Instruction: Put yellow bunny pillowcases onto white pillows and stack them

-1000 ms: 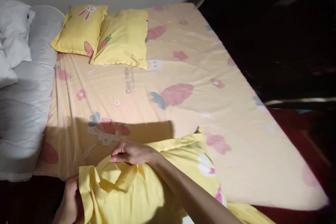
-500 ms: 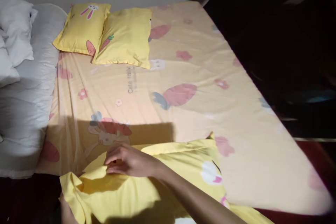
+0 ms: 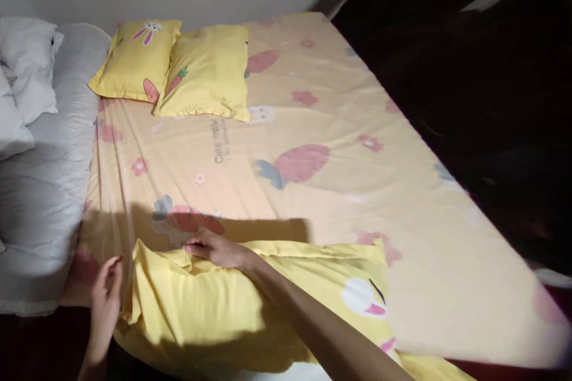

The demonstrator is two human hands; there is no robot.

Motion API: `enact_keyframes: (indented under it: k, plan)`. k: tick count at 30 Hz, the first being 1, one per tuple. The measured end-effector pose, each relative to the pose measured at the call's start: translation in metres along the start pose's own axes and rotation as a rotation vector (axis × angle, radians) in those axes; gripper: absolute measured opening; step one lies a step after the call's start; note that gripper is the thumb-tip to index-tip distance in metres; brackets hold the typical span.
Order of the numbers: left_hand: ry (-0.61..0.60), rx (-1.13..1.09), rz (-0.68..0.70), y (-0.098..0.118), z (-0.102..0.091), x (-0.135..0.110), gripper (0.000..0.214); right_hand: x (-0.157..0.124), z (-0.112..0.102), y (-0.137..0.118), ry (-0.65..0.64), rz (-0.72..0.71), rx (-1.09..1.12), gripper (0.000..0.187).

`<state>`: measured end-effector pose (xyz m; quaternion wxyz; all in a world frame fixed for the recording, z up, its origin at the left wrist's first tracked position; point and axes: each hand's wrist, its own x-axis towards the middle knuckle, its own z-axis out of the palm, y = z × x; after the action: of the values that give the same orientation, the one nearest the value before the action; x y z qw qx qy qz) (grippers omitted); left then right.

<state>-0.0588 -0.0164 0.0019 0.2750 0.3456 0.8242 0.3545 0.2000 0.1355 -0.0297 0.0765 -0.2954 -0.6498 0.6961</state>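
Observation:
A yellow pillowcase [image 3: 214, 303] with a rabbit print lies across the near edge of the bed, plump as if a pillow is inside. My right hand [image 3: 217, 249] reaches over it from the right, its fingers closed on the top hem near the left end. My left hand [image 3: 106, 292] is raised just beside the pillowcase's left end, fingers slightly bent and apart, with nothing in it. The case's left end is gathered into loose folds. White cloth shows along its lower edge.
Two yellow pillows [image 3: 203, 74] overlap near the wall. The bed has a fitted sheet [image 3: 379, 190] printed with carrots and flowers. A grey quilt [image 3: 40, 190] with white pillows [image 3: 31, 65] adjoins on the left. The right side is dark floor.
My left hand has come off the pillowcase's left end and risen beside it. My right hand has moved up slightly and now pinches the hem, which is straighter and less open.

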Motion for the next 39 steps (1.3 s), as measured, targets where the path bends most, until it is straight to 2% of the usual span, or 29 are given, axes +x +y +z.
enact_keyframes:
  k: [2, 4, 6, 7, 9, 11, 13, 17, 20, 23, 24, 26, 28, 29, 32, 34, 36, 39]
  plan:
    - [0.019, -0.009, 0.021, 0.001, -0.010, -0.008, 0.042, 0.004, -0.004, 0.006, 0.018, -0.011, 0.035, 0.055]
    - [-0.142, -0.020, 0.059, 0.003, -0.010, -0.022, 0.040, 0.008, -0.006, 0.009, 0.013, -0.036, 0.062, 0.058]
    - [-0.376, 0.017, 0.074, 0.006, 0.004, -0.033, 0.044, 0.012, -0.004, 0.008, -0.009, -0.060, 0.066, 0.060]
    - [-0.448, 0.048, 0.071, 0.008, 0.016, -0.035, 0.045, 0.014, -0.002, 0.007, -0.021, -0.069, 0.066, 0.060]
    - [-0.501, 0.091, 0.069, 0.009, 0.042, -0.032, 0.041, 0.017, 0.001, 0.006, -0.041, -0.080, 0.076, 0.060]
    - [-0.500, 0.072, 0.079, 0.011, 0.064, -0.024, 0.036, 0.018, 0.003, 0.007, -0.017, -0.087, 0.094, 0.059]
    - [-0.501, 0.001, 0.079, 0.013, 0.075, -0.016, 0.035, 0.019, 0.003, 0.011, 0.084, -0.097, 0.038, 0.057]
    - [-0.513, -0.117, -0.054, 0.021, 0.068, -0.013, 0.042, 0.020, 0.003, 0.014, 0.253, -0.126, -0.297, 0.050]
    - [-0.360, -0.122, -0.106, 0.017, 0.056, -0.013, 0.042, 0.017, -0.003, 0.015, 0.307, -0.126, -0.439, 0.046]
    - [-0.140, -0.122, -0.100, -0.003, 0.050, -0.003, 0.045, -0.002, -0.026, 0.030, 0.311, -0.122, -0.494, 0.044]
    - [-0.080, -0.145, -0.130, -0.013, 0.049, 0.002, 0.047, -0.013, -0.036, 0.041, 0.320, -0.076, -0.545, 0.042]
    - [-0.010, -0.205, -0.232, -0.032, 0.052, 0.014, 0.055, -0.039, -0.055, 0.069, 0.386, 0.107, -0.685, 0.043]
    - [-0.033, -0.181, -0.313, -0.047, 0.060, 0.026, 0.061, -0.061, -0.066, 0.098, 0.501, 0.326, -0.788, 0.045]
    - [-0.069, -0.139, -0.310, -0.052, 0.065, 0.031, 0.061, -0.068, -0.067, 0.110, 0.551, 0.394, -0.813, 0.046]
    - [-0.220, -0.056, -0.158, -0.054, 0.081, 0.045, 0.056, -0.072, -0.058, 0.129, 0.673, 0.438, -0.865, 0.046]
    - [-0.323, -0.069, -0.089, -0.050, 0.083, 0.051, 0.054, -0.067, -0.049, 0.123, 0.734, 0.439, -0.895, 0.048]
    - [-0.374, -0.044, -0.114, -0.047, 0.074, 0.055, 0.051, -0.063, -0.044, 0.107, 0.779, 0.454, -0.909, 0.053]
    - [-0.279, -0.035, -0.249, -0.048, 0.048, 0.066, 0.050, -0.063, -0.051, 0.078, 0.856, 0.407, -0.979, 0.056]
